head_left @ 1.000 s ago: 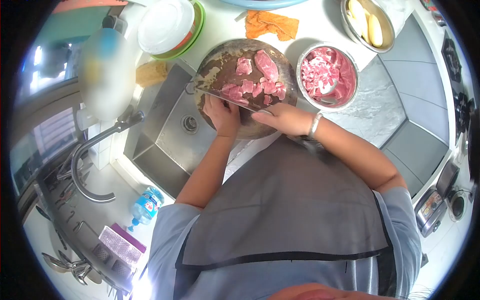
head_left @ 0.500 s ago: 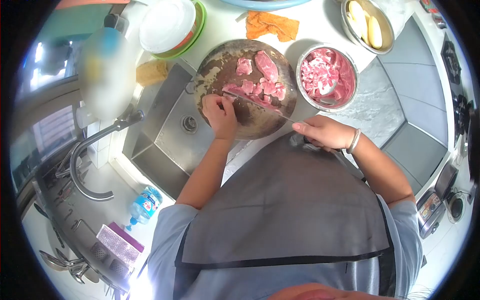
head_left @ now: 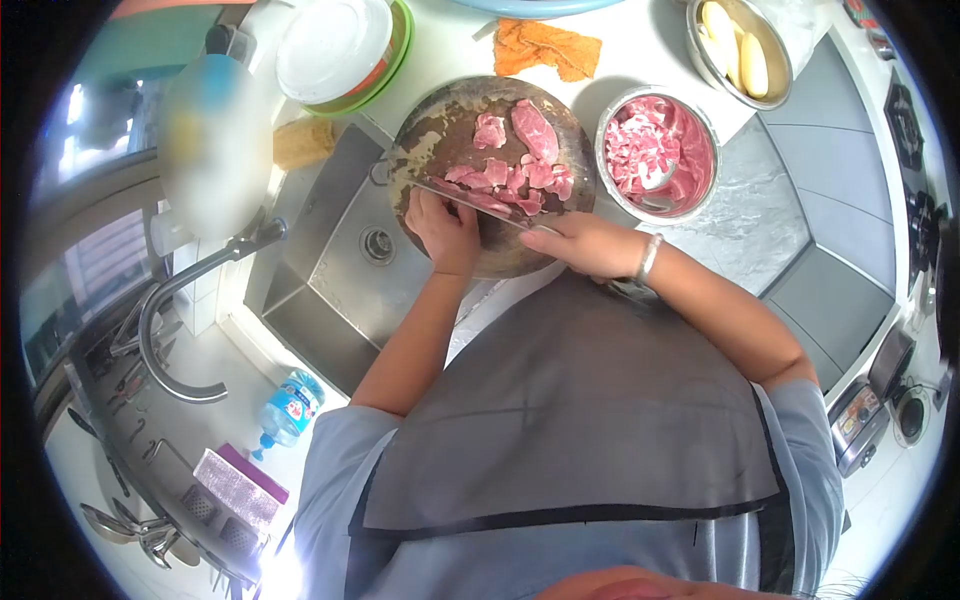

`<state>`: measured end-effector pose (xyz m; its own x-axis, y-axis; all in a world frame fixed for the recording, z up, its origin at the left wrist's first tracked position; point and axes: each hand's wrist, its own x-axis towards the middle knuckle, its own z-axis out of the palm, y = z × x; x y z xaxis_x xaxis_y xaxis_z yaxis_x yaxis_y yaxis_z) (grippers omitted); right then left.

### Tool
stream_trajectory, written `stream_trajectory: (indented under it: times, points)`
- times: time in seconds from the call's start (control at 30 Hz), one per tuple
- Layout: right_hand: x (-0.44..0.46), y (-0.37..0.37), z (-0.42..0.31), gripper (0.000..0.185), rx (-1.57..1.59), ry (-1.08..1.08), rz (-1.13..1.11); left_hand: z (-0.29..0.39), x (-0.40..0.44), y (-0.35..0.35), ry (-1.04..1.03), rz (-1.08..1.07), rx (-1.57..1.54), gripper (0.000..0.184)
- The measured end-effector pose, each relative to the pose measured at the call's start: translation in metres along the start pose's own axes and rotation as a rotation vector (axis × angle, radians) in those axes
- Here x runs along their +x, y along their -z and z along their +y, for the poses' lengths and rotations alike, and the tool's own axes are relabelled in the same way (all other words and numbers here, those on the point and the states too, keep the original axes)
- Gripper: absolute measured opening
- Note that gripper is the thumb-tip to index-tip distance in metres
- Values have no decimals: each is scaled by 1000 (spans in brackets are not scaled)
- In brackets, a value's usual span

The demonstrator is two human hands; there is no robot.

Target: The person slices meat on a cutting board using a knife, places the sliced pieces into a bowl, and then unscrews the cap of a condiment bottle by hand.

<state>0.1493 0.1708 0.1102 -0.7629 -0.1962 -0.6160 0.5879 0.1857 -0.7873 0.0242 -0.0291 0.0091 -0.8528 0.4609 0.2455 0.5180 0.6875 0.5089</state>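
My right hand (head_left: pixel 590 245) is closed around the handle of a kitchen knife (head_left: pixel 500 213). Its blade slants across the round wooden chopping board (head_left: pixel 500 258), against a strip of raw meat (head_left: pixel 487 202). Close beside the blade's left part, my left hand (head_left: pixel 445 232) has its fingers curled down at the meat, hiding most of what lies under them. Cut meat slices (head_left: pixel 538 174) lie just beyond the blade. Farther back on the board are a larger chunk of meat (head_left: pixel 535 131) and a smaller piece (head_left: pixel 489 131).
A metal bowl of cut meat (head_left: pixel 657 208) stands right of the board, near an orange cloth (head_left: pixel 547 50). Peeled pale vegetables (head_left: pixel 753 65) fill another bowl at back right. The sink (head_left: pixel 340 290) and faucet (head_left: pixel 165 370) are left; stacked plates (head_left: pixel 335 50) stand back left.
My right hand has moved left and slightly up with the knife, so the blade now reaches farther left across the board. My left hand has shifted only slightly.
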Motion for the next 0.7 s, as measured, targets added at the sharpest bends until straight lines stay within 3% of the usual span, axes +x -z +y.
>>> stream_trajectory:
  times: [0.07, 0.13, 0.2, 0.4, 0.57, 0.7]
  points:
    - [18, -1, -3, 71, -1, -62, -38, 0, 0, 1, 6, -9, -10, 37]
    - [19, 0, -4, 69, 17, -119, -69, 0, 1, -2, -22, 43, -10, 27]
    - [4, 1, -2, 68, 59, -71, -36, 0, 2, -2, -31, 46, -6, 22]
    - [-60, 32, 14, 59, 193, -306, -117, 1, -1, 5, -10, 31, -115, 13]
    - [-58, 25, 2, 68, 113, -301, -97, 2, -1, 5, -12, 114, -182, 12]
    - [-42, 16, -6, 69, 66, -215, -73, 1, -2, 9, 55, -29, -105, 18]
